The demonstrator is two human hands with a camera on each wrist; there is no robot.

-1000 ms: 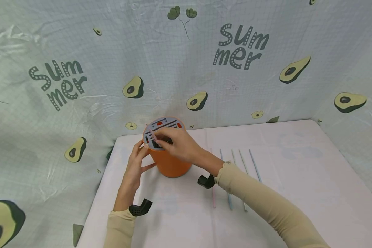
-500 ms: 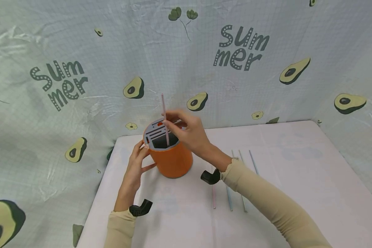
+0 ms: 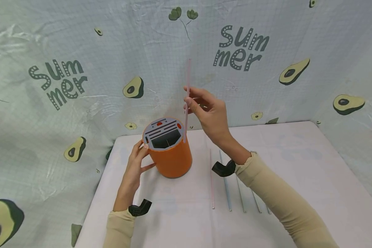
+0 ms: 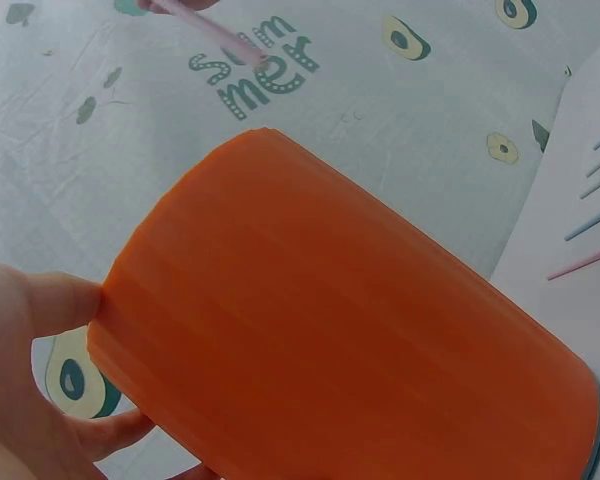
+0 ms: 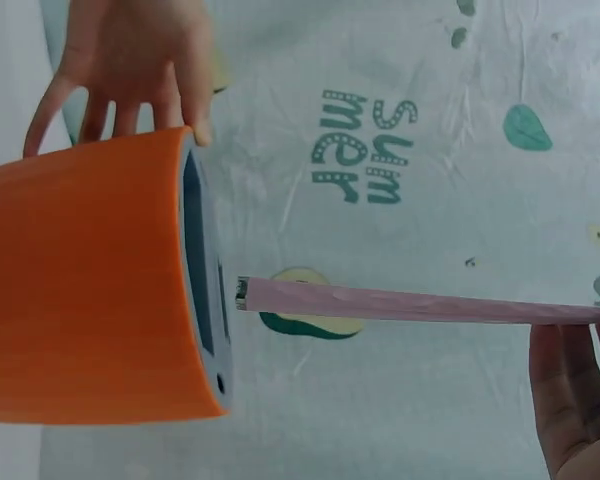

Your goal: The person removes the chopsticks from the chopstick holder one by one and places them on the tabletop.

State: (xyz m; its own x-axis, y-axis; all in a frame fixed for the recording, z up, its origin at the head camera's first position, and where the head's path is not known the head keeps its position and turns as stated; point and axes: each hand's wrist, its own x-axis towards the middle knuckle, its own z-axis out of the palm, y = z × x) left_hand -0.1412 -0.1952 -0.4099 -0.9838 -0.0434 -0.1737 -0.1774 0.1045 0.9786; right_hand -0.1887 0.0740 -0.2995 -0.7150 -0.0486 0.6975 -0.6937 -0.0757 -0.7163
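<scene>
My right hand [image 3: 215, 115] pinches a thin pink stick [image 3: 188, 74] between thumb and fingers, near its middle. The stick stands almost upright, right of an orange cylindrical holder [image 3: 175, 160] with a grey slotted top [image 3: 153, 126]. In the right wrist view, the lower end of the pink stick [image 5: 380, 303] is a short way out from the holder's top. My left hand [image 3: 134, 162] touches the holder's left side, its fingers spread and fairly straight, with the thumb at the rim. The holder's large dark opening [image 3: 167, 139] faces me.
Right of the holder, several thin sticks lie side by side on the white table [image 3: 176, 213], among them a pink one [image 3: 212, 189] and a blue one [image 3: 227, 193]. My right forearm [image 3: 279, 203] covers parts of them. A sheet printed with avocados [image 3: 196, 101] hangs behind.
My right hand has risen from the holder's top and moved right, lifting the pink stick out of the large opening. The stick has gone from tilted to nearly upright. My left hand stays put.
</scene>
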